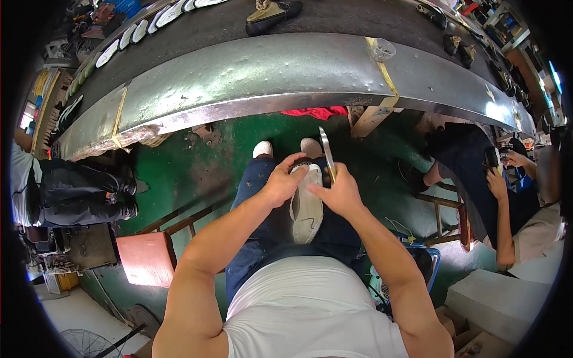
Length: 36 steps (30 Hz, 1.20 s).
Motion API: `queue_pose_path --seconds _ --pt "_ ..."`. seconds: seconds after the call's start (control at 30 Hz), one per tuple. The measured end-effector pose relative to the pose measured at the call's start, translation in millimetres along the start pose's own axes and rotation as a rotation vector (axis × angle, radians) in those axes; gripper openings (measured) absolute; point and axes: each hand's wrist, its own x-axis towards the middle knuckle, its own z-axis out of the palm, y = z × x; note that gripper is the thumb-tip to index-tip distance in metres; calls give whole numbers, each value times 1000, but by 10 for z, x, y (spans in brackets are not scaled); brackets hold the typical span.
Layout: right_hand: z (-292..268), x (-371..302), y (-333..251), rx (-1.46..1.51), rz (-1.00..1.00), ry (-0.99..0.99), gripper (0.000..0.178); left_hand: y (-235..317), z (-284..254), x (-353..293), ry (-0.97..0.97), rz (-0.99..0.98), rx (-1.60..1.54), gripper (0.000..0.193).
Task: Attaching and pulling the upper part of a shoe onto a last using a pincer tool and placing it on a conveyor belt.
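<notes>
On my lap lies a shoe (307, 216), its pale beige underside turned up and its dark end pointing toward the bench. My left hand (284, 181) is closed on the far end of this shoe, fingers curled over its edge. A long, slim metal hand tool (327, 149) sticks up from my right hand (341, 192), which is wrapped round its lower part. My right thumb reaches across to the shoe's right side. The tool's exact kind is unclear, since my fingers cover its lower end.
A metal-edged workbench (250, 62) curves across ahead, bearing a dark shoe (271, 17) and a row of white soles (140, 31). A clear cup (383, 50) stands on its edge. One person (519, 191) sits at right; another (77, 188) is at left. A stool (145, 259) stands left.
</notes>
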Motion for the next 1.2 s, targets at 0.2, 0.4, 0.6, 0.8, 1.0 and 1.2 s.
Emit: queue_pose_path --seconds 0.2,0.4,0.6,0.8,1.0,1.2 --pt "73 225 95 104 58 -108 40 2 4 -29 23 73 152 50" --pt "15 56 236 207 59 -242 37 18 -15 -91 5 117 222 47" --pt "11 -620 459 479 268 -365 46 58 -85 -368 -75 305 94 61" --pt "-324 -654 -64 585 -30 -152 55 706 176 -1185 -255 1101 621 102" --pt "-347 -641 -145 641 -157 -94 57 717 248 -1173 -254 1429 576 100" --pt "-321 -791 -126 423 92 -153 45 562 145 -1121 -93 752 515 86"
